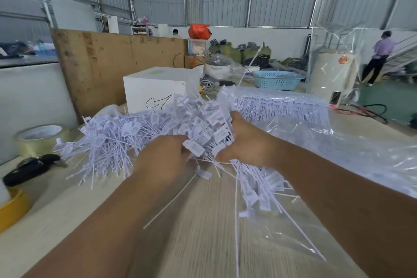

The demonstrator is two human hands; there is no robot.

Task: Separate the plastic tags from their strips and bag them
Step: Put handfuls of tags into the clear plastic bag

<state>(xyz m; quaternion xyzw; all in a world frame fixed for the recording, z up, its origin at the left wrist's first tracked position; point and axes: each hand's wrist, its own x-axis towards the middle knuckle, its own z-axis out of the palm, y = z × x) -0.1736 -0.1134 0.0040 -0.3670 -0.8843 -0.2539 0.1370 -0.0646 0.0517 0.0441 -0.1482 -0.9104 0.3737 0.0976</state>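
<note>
While both hands work: the step looks like gathering loose tags for bagging.
Table [203, 221]: a few stray tags lie on the bare wood nearest the camera.
Left hand [162, 160]: fingers curled into the loose tags [117, 140], gripping a bunch.
Right hand [246, 144]: thumb and fingers clamp the same heap from the other side.
Clear bag [338, 165]: lies flat, just right of the heap.
Unseparated strips [282, 106]: behind, inside plastic.
White box [155, 88]: farther back.
Next move: probably lifting the bunch together and finding the bag's mouth, which I cannot see.
</note>
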